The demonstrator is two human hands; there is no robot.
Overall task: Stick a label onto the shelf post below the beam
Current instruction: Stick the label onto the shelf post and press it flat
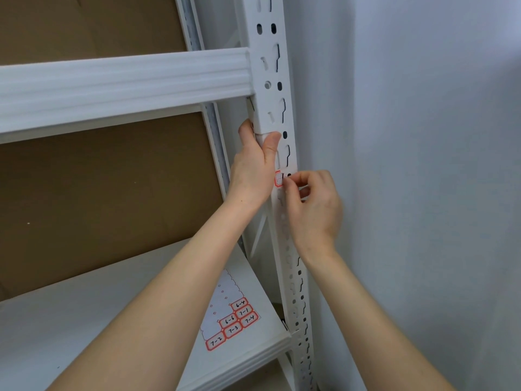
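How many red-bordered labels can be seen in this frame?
7. Six sit on the backing sheet lying on the lower shelf: 6-4, 7-1, 6-6, 7-4, 7-3, 7-2. One label is on the post, partly hidden by the right hand.

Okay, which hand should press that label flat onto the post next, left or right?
Probably the right hand: its fingertips hold the label against the post. The left hand grips the post just above it, below the beam.

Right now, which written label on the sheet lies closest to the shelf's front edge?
The label marked 7-2, at the sheet's near corner; 7-3, 6-6, 7-4, 7-1 and 6-4 all lie farther back.
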